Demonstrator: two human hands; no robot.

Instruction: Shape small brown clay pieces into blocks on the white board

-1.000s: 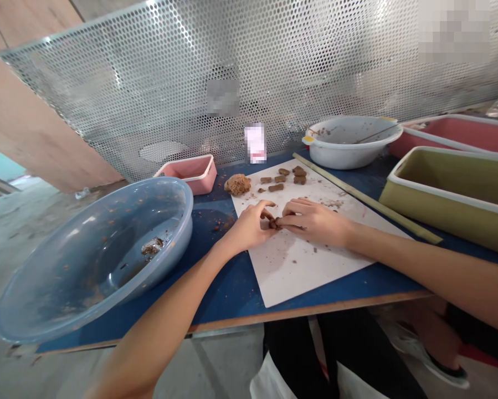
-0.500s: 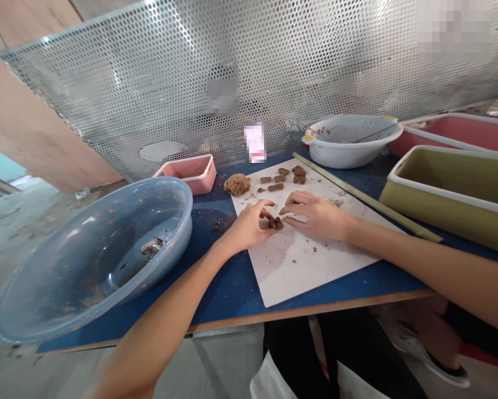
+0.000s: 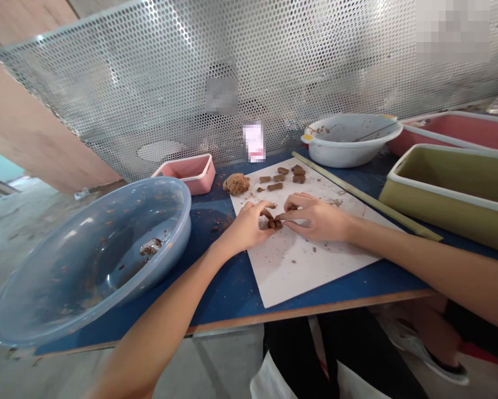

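Observation:
A small lump of brown clay (image 3: 275, 224) made of a few stubby bits lies low over the white board (image 3: 292, 277). From the left, the thumb and fingers of my left hand (image 3: 251, 225) close around it. My right hand (image 3: 313, 216) reaches in from the other side, its index fingertip touching the lump and its thumb close below; its other fingers are curled and partly hidden. Beyond my hands, several short clay pieces (image 3: 275, 187) rest on the board. A bigger rough clay mass (image 3: 236, 184) sits at the board's far left corner.
At left stands a large blue basin (image 3: 165, 191) with dirty residue. Behind it is a small pink tub (image 3: 203, 180). A flat stick (image 3: 369, 198) lies along the board's right side, near a white basin (image 3: 348, 152) and a green planter (image 3: 448, 205). Perforated metal sheeting (image 3: 182, 66) rises behind.
My right hand has shifted slightly left, and its index finger now meets the clay lump. My left hand stays around the lump. The view has barely moved.

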